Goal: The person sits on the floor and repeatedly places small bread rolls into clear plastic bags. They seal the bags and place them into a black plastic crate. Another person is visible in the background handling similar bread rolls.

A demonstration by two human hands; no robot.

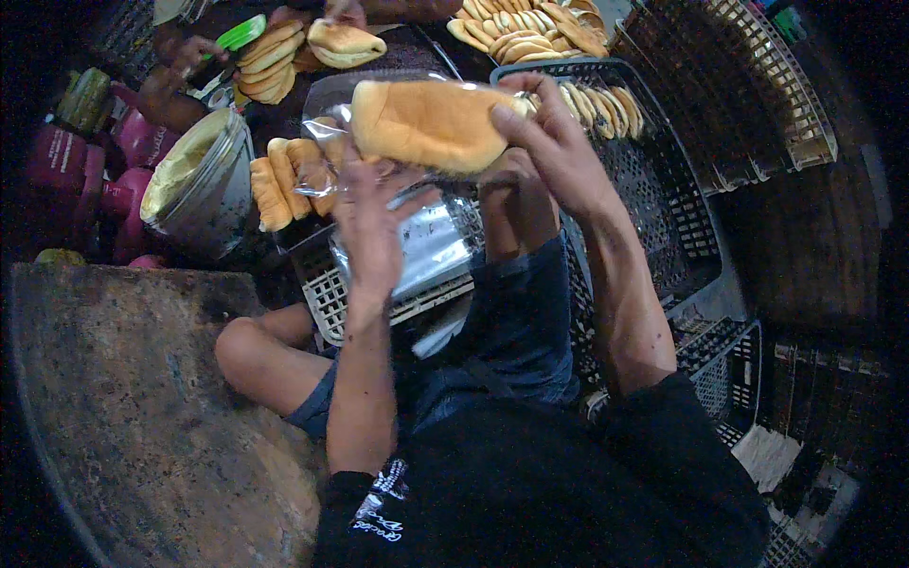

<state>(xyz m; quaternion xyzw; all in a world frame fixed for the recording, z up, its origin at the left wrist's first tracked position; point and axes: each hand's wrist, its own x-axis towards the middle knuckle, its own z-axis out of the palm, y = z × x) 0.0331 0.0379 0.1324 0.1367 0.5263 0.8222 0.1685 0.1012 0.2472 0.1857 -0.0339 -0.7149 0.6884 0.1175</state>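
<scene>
My right hand (561,147) grips one end of a long golden bread roll (431,123), thumb on top, raised above my lap. Clear plastic film (327,142) shows around the roll's left end; whether the roll is inside it I cannot tell. Just below that end is my left hand (369,232), blurred, its fingers stretched up and its thumb apart, close to the film. Beneath the hands, a stack of clear plastic bags (431,241) lies on a light plastic crate (327,298). Several more rolls (272,194) lie side by side left of my left hand.
A bucket of pale spread (194,175) stands at the left. Across from me, another person's hand (194,57) holds a green spatula (241,34) beside stacked flat breads (270,66). A dark crate (663,204) with filled breads (606,112) is at the right; a wooden board (142,379) lies left.
</scene>
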